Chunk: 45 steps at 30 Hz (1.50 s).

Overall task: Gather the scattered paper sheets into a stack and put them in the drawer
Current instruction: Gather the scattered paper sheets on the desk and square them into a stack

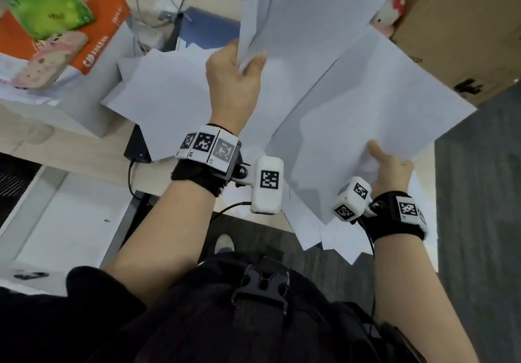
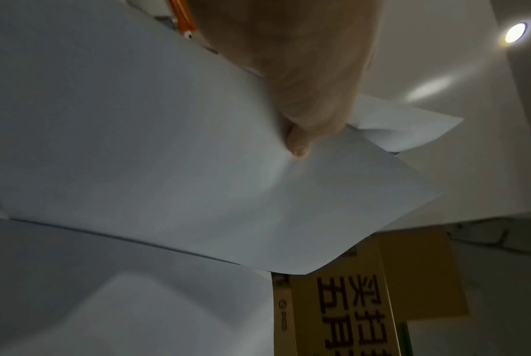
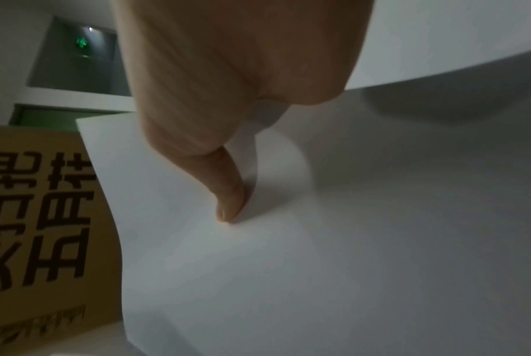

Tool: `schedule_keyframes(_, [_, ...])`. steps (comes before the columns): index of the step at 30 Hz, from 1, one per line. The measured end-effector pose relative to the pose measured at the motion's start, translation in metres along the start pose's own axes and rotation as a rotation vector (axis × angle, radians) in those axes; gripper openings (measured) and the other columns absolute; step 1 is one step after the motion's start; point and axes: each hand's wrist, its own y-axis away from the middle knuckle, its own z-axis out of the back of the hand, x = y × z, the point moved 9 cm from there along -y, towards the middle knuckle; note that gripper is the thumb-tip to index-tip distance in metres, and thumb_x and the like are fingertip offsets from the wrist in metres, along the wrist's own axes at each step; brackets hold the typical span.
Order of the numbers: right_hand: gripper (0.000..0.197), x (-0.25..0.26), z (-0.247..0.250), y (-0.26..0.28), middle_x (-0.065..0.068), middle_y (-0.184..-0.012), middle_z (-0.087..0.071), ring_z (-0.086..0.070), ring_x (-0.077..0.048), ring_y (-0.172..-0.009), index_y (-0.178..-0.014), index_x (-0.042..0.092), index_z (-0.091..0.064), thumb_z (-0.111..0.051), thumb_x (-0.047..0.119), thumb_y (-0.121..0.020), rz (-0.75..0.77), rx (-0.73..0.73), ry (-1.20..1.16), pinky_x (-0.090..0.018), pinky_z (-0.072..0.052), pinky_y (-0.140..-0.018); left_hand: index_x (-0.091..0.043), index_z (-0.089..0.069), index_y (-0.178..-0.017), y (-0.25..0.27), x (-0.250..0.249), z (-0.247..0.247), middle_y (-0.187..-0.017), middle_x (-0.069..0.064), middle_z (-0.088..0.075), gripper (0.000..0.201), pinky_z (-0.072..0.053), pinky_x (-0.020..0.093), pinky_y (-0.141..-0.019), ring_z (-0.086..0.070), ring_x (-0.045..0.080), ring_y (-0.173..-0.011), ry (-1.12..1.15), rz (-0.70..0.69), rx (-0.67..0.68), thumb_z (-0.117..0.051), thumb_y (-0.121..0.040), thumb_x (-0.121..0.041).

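Note:
In the head view my left hand (image 1: 248, 62) is raised and pinches the lower corner of a few white sheets (image 1: 296, 10) that stand up and fan apart. The left wrist view has the thumb (image 2: 299, 147) pressed onto the top sheet (image 2: 166, 156). Lower right, my right hand (image 1: 379, 154) pinches the near edge of another large sheet (image 1: 366, 100), lifted at a slant. Its thumb (image 3: 230, 207) lies on that paper (image 3: 349, 240) in the right wrist view. More loose sheets (image 1: 169, 94) lie overlapped on the desk, and several (image 1: 338, 238) hang past its near edge. A white open drawer (image 1: 70, 210) is at lower left.
An orange paper box (image 1: 98, 41) with a green tissue pack (image 1: 48, 4) and a pink case (image 1: 48, 60) stands at the back left. A cardboard box (image 1: 465, 24) and a plush toy (image 1: 389, 15) are at the right. A black device (image 1: 138, 148) lies under the sheets.

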Motion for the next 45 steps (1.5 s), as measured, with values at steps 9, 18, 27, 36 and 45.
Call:
schedule_keyframes(9, [0.05,-0.019,0.051,-0.006,-0.004,-0.107,-0.058,-0.059,-0.019,-0.099,-0.122,0.002,-0.044,-0.071,0.004,-0.081,-0.057,-0.14,-0.047,-0.012,-0.051,-0.061,0.001,-0.068,-0.104,0.034,-0.008,-0.072,-0.088,0.014,-0.073,0.027,-0.05,0.026,-0.071,-0.067,0.027,-0.077,-0.158,-0.099,0.174,-0.061,-0.085,-0.016])
schedule_keyframes(18, [0.022,-0.016,0.035,-0.009,0.0,-0.087,-0.062,-0.062,-0.013,-0.078,-0.095,0.005,-0.055,-0.071,0.001,-0.079,0.038,-0.14,0.019,-0.024,-0.049,-0.07,-0.009,-0.066,-0.084,0.013,0.013,-0.055,-0.075,-0.011,-0.066,0.005,-0.05,0.018,-0.071,-0.06,-0.003,-0.069,0.134,0.075,0.095,-0.065,-0.082,-0.004])
schedule_keyframes(27, [0.034,-0.011,0.012,0.005,0.004,-0.069,-0.055,-0.056,-0.009,-0.063,-0.061,0.013,-0.043,-0.069,0.0,-0.078,0.188,-0.297,0.111,-0.034,-0.051,-0.075,-0.013,-0.051,-0.093,0.049,0.181,-0.001,-0.098,0.005,-0.062,0.015,-0.048,0.024,-0.08,-0.058,0.018,-0.09,-0.026,0.696,-0.103,-0.063,-0.086,-0.007])
schedule_keyframes(36, [0.031,0.017,-0.047,0.016,0.003,-0.054,-0.05,-0.046,-0.012,-0.056,-0.052,0.006,-0.051,-0.069,0.007,-0.078,0.418,-0.193,0.328,-0.026,-0.041,-0.06,-0.001,-0.022,-0.144,0.068,0.276,0.056,-0.149,0.016,-0.033,0.07,-0.032,0.036,-0.109,-0.038,0.032,-0.134,-0.435,1.066,0.09,-0.058,-0.09,-0.028])
schedule_keyframes(45, [0.028,0.038,-0.121,0.043,-0.018,-0.063,-0.066,-0.05,-0.023,-0.055,-0.069,-0.004,-0.067,-0.062,0.022,-0.078,0.763,-0.05,0.583,-0.036,-0.045,-0.059,-0.007,-0.026,-0.141,0.055,0.271,0.077,-0.141,0.017,-0.036,0.061,-0.033,0.034,-0.101,-0.042,0.031,-0.125,-0.653,1.046,-0.046,-0.05,-0.086,0.004])
